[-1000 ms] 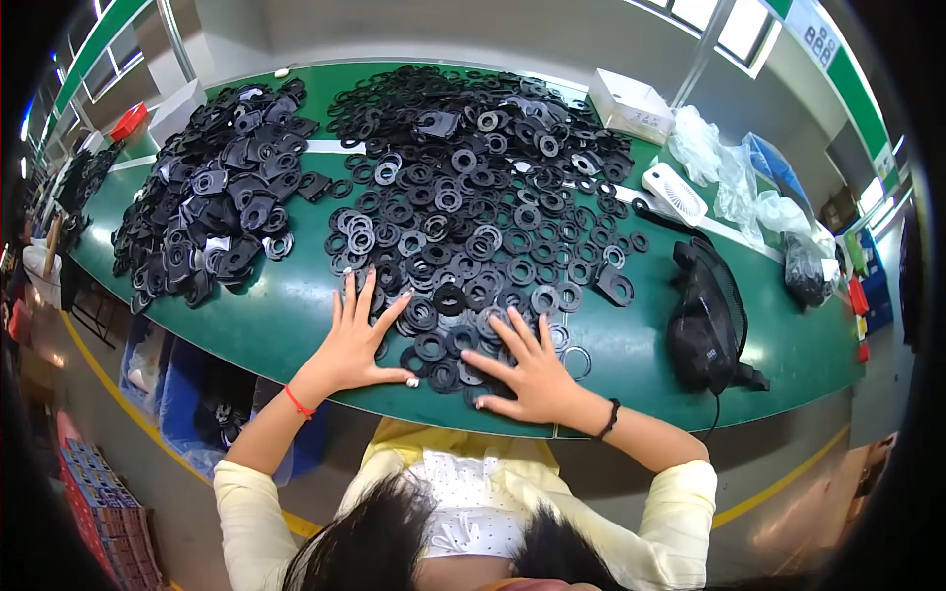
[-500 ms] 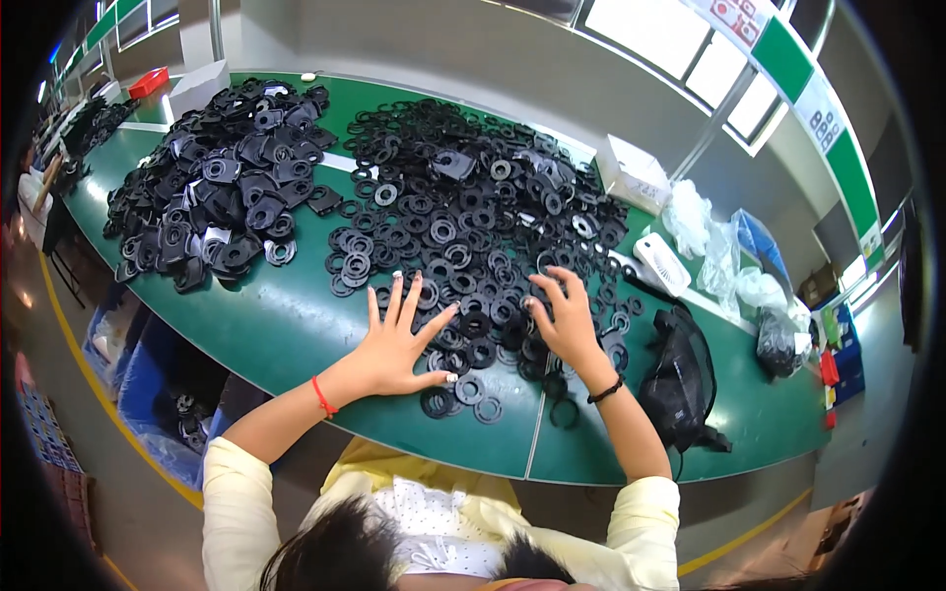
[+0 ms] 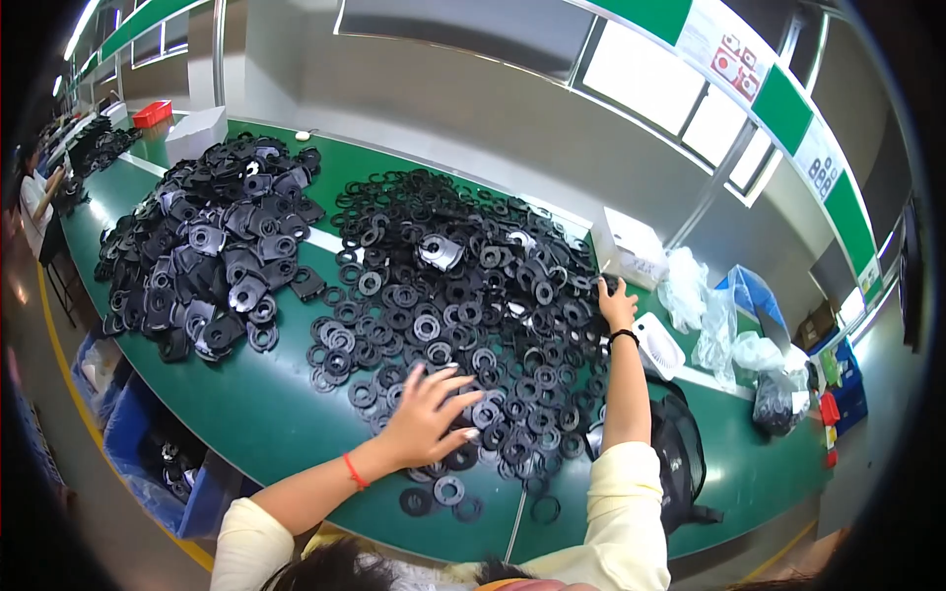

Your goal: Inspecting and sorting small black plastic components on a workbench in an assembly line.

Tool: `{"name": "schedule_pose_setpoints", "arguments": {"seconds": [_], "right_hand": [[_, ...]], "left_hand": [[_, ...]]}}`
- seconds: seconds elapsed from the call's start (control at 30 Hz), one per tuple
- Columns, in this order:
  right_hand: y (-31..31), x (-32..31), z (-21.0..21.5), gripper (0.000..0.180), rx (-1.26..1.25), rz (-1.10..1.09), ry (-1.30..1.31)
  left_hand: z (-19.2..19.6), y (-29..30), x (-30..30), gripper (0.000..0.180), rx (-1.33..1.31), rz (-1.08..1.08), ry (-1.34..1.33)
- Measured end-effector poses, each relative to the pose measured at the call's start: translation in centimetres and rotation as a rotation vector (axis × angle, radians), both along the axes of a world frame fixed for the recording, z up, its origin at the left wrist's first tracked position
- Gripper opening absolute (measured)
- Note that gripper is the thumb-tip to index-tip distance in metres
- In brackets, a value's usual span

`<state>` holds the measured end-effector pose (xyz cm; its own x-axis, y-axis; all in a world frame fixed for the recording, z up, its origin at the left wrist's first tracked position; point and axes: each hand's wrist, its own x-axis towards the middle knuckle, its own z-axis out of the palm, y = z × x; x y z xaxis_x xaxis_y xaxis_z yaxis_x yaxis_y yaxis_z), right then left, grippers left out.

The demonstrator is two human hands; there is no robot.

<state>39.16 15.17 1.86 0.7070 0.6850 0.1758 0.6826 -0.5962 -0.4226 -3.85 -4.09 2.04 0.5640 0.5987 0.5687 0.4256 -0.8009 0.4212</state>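
Black flat rings lie heaped across the green table before me. My left hand is over the near side of this heap, fingers spread and nothing visibly held. Stretched farther out, my right hand is at the heap's right edge, beside a white box. Its fingers are bent and apart, with a small dark piece at their tips; whether they touch it I cannot tell. A black plate with a round hole lies among the rings.
Left stands a second heap of black holed plates. A white plastic device, a black mesh bag and clear plastic bags lie right. Blue bins stand below the table's left edge. Another person sits far left.
My right hand has reached forward and right, from the near rings to the heap's far right edge. The left has shifted slightly right, still over the rings. The view has tilted up.
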Motion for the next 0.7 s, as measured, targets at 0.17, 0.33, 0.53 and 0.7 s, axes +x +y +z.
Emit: {"name": "schedule_pose_setpoints", "arguments": {"seconds": [0.17, 0.33, 0.53, 0.7], "right_hand": [[3.3, 2.1, 0.6, 0.082, -0.068, -0.101, 0.204], [5.6, 0.4, 0.7, 0.077, -0.194, -0.017, 0.127], [5.7, 3.2, -0.8, 0.038, -0.119, 0.279, 0.293], [2.3, -0.2, -0.1, 0.022, -0.154, 0.436, 0.53]], "left_hand": [[-0.1, 2.5, -2.8, 0.038, -0.036, 0.072, -0.206], [0.2, 2.5, -2.9, 0.035, -0.101, 0.053, -0.22], [-0.1, 3.0, -2.9, 0.033, -0.153, 0.004, -0.283], [-0.2, 3.3, -2.9, 0.029, -0.182, -0.039, -0.297]]}}
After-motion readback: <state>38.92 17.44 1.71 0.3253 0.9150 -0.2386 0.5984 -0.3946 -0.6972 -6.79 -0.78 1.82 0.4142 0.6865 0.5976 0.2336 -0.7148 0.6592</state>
